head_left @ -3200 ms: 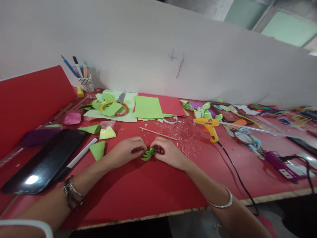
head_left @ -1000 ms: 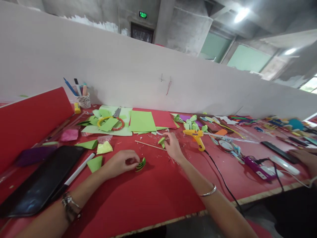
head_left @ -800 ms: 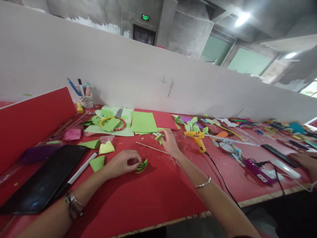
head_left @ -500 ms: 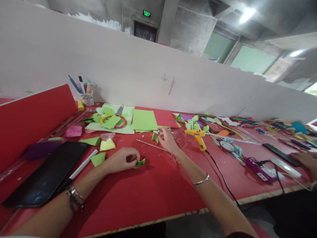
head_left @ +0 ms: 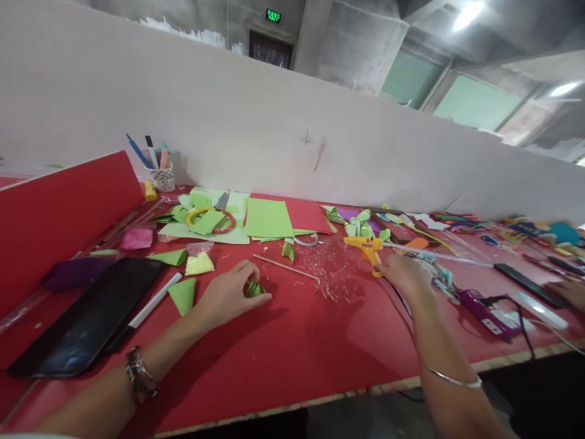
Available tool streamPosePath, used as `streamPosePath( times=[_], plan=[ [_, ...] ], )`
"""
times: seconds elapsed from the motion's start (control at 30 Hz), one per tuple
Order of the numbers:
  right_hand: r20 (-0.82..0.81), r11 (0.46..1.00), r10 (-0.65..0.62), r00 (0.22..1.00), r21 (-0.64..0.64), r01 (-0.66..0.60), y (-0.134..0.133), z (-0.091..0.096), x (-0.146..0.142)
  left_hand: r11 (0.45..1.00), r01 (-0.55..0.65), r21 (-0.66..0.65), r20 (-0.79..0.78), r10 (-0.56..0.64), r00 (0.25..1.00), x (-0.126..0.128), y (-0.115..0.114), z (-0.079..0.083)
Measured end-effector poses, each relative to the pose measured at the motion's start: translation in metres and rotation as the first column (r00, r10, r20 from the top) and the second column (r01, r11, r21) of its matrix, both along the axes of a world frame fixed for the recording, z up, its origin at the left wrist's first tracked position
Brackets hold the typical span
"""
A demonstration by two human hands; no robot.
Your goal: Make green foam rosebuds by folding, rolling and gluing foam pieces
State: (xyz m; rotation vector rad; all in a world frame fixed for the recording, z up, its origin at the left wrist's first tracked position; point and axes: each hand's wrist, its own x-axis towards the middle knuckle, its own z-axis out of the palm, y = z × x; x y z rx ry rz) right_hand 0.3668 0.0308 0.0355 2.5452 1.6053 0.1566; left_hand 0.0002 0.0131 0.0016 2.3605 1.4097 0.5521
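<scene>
My left hand (head_left: 228, 296) rests on the red table (head_left: 292, 353), fingers curled round a small folded green paper piece (head_left: 254, 288). My right hand (head_left: 404, 274) is out to the right, fingers stretched towards the handle of the yellow glue gun (head_left: 367, 245); the fingertips are at the handle and nothing is in the hand. A small green paper curl (head_left: 287, 251) lies alone on the table beside a thin wooden stick (head_left: 286, 267).
Green paper sheets (head_left: 267, 217), scissors (head_left: 214, 213) and a pen cup (head_left: 162, 177) sit at the back. A black tablet (head_left: 86, 314), white marker (head_left: 153, 299) and green cone (head_left: 183, 294) lie left. A purple power strip (head_left: 484, 305) and another person's hand (head_left: 569, 292) are right.
My right hand let go of the small green curl near the stick and swung right to the glue gun. My left hand kept the folded green piece and drew it closer under the fingers.
</scene>
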Motion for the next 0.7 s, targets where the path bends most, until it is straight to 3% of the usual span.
streamPosePath(
  times=[0.1,0.2,0.43,0.6,0.7],
  plan=[
    [-0.036,0.994,-0.105,0.994,-0.016,0.105,0.009,-0.007,0.010,0.999,-0.031,-0.034,-0.018,0.031,0.999,0.000,0.001,-0.004],
    [-0.089,0.994,-0.112,0.990,-0.020,0.111,0.018,-0.014,0.011,0.997,-0.009,-0.072,-0.006,0.009,1.000,-0.004,0.004,-0.005],
    [-0.110,0.998,-0.060,0.992,0.005,0.060,0.026,-0.040,0.008,0.975,0.217,-0.048,0.134,-0.209,0.969,-0.008,0.010,-0.003],
    [-0.107,0.998,-0.032,0.994,0.044,0.037,0.025,-0.046,0.010,0.974,0.198,-0.109,0.216,-0.171,0.961,-0.008,0.014,-0.003],
    [-0.110,0.998,-0.028,0.994,0.061,0.035,0.025,-0.047,0.009,0.978,0.174,-0.116,0.171,-0.152,0.973,-0.008,0.013,-0.001]
  ],
)
